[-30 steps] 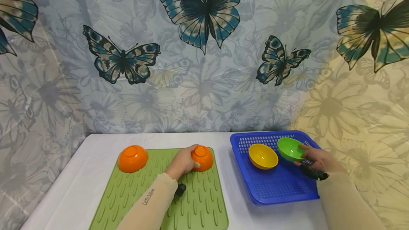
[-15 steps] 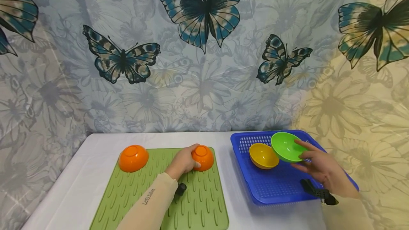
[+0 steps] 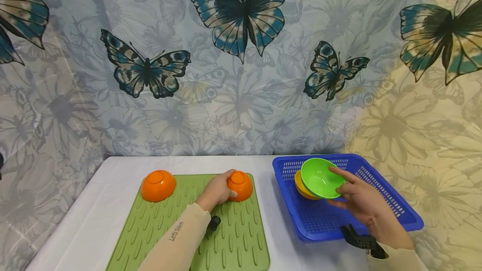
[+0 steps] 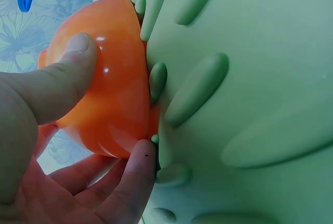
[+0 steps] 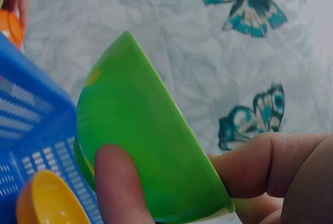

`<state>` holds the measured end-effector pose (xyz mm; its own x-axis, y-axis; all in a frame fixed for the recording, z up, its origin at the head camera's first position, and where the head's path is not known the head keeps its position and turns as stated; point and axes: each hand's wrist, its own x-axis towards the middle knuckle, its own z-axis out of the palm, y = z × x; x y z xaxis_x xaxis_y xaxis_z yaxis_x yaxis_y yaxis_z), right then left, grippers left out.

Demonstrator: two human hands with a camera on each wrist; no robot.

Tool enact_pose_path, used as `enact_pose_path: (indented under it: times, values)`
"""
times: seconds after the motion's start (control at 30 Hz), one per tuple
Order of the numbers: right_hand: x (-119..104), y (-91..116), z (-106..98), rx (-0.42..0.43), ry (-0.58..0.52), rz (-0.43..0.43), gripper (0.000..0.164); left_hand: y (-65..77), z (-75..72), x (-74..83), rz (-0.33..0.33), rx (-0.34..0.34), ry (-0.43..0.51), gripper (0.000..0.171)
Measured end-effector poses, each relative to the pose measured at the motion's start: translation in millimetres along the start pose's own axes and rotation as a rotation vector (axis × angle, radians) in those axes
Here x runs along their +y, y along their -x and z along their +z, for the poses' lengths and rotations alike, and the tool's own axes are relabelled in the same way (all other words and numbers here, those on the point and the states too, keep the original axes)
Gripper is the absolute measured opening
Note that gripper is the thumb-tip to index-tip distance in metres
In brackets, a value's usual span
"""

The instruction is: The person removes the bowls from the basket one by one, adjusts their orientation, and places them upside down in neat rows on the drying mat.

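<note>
My left hand (image 3: 217,189) grips an orange bowl (image 3: 241,186) that sits upside down near the back right of the green mat (image 3: 241,237). In the left wrist view the thumb lies on the side of the bowl and the fingers reach round its rim, close to the mat. With my right hand (image 3: 361,198) I hold a green bowl (image 3: 320,177) by its edge, thumb outside and fingers inside. It is tilted, its hollow side facing me, above the blue basket (image 3: 305,232). Partly hidden behind it is a yellow bowl (image 3: 301,189) in the basket.
Another orange bowl (image 3: 158,185) rests upside down at the back left of the mat. Mat and basket stand side by side on a white-covered table (image 3: 84,214). Behind the table hangs a butterfly-patterned cloth (image 3: 241,108).
My right hand has lifted the green bowl from the right part of the basket and moved it left, over the yellow bowl. My left hand stays on the orange bowl.
</note>
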<state>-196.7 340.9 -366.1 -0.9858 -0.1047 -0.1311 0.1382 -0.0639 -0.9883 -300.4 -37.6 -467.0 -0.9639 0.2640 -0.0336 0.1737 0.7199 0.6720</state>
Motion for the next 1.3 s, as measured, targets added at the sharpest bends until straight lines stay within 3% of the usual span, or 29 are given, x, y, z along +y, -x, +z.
enact_pose_path:
  times: [0.23, 0.37, 0.5, 0.57, 0.63, 0.77, 1.0, 1.1, 1.3]
  values:
    - [6.4, 8.4, 26.6, 0.030, 0.047, -0.010, 0.064, 4.2, 3.5, -0.9, 0.036, 0.010, -0.010, 0.082]
    - [7.9, 10.7, 44.2, 0.007, 0.065, -0.013, 0.067, 11.6, 5.4, 3.2, 0.022, 0.036, -0.104, 0.083]
    - [7.9, 16.1, 62.2, 0.005, 0.090, -0.011, 0.068, 32.7, 3.4, 19.8, 0.013, 0.132, -0.271, 0.086]
    - [7.6, 20.0, 70.2, 0.015, 0.109, -0.008, 0.068, 48.2, -0.7, 32.8, 0.038, 0.168, -0.261, 0.089]
    - [7.0, 23.3, 78.0, 0.017, 0.127, -0.008, 0.067, 65.4, -7.9, 47.3, 0.070, 0.154, -0.141, 0.093]
    - [7.0, 26.9, 93.8, 0.005, 0.129, -0.007, 0.066, 97.2, -25.8, 67.5, 0.113, -0.006, 0.266, 0.084]
    - [11.4, 31.6, 120.3, -0.057, 0.109, -0.050, 0.063, 128.2, -41.6, 72.5, 0.167, -0.291, 0.959, 0.055]
    - [13.2, 33.4, 129.0, -0.101, 0.086, -0.064, 0.063, 132.3, -41.9, 69.0, 0.173, -0.353, 1.118, 0.055]
    - [17.4, 36.0, 143.2, -0.158, 0.029, -0.067, 0.063, 137.4, -40.5, 60.4, 0.150, -0.411, 1.278, 0.056]
